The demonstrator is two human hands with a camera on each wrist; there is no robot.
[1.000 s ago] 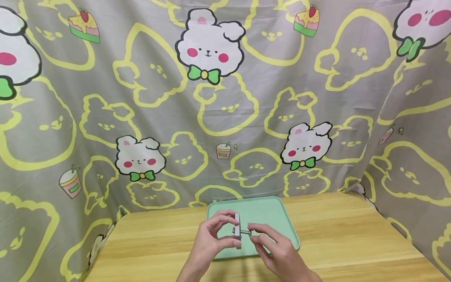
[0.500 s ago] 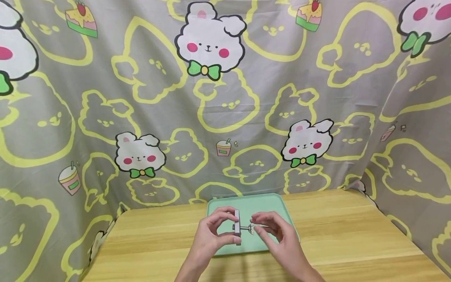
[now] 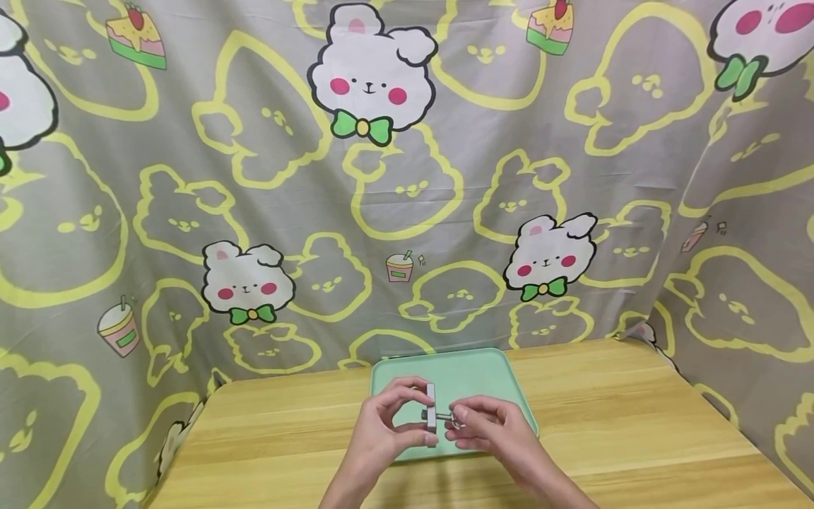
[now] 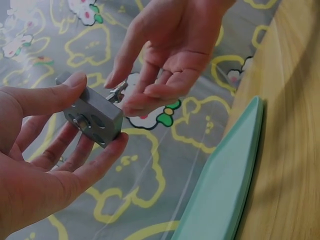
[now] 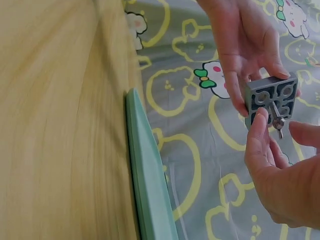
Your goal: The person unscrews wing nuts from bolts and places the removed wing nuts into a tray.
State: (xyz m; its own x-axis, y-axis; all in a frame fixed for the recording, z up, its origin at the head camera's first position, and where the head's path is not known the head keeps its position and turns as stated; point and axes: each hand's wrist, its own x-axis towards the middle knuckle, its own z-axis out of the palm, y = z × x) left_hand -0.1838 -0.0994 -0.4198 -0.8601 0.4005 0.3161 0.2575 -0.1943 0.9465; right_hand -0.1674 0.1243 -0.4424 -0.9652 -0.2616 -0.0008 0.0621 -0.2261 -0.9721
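My left hand [image 3: 376, 433] grips a small grey square block [image 3: 432, 408] by its edges, thumb on one side and fingers on the other. Round recesses show in the block's corners in the right wrist view. A metal bolt [image 3: 443, 417] runs through its centre, its head showing on the left face. On the bolt's right end sits a wing nut [image 5: 278, 123]. My right hand [image 3: 504, 433] is at that end, thumb and fingers loosely around the wing nut. The right wrist view shows small gaps between it and the fingertips.
A mint-green tray [image 3: 473, 371] lies on the wooden table [image 3: 610, 424] beneath and behind the hands. A grey curtain [image 3: 305, 212] with cartoon bunnies hangs behind the table and along both sides.
The right hand's fingers come off the wing nut, spread, then close in around it again. The left hand keeps its grip on the block with little movement.
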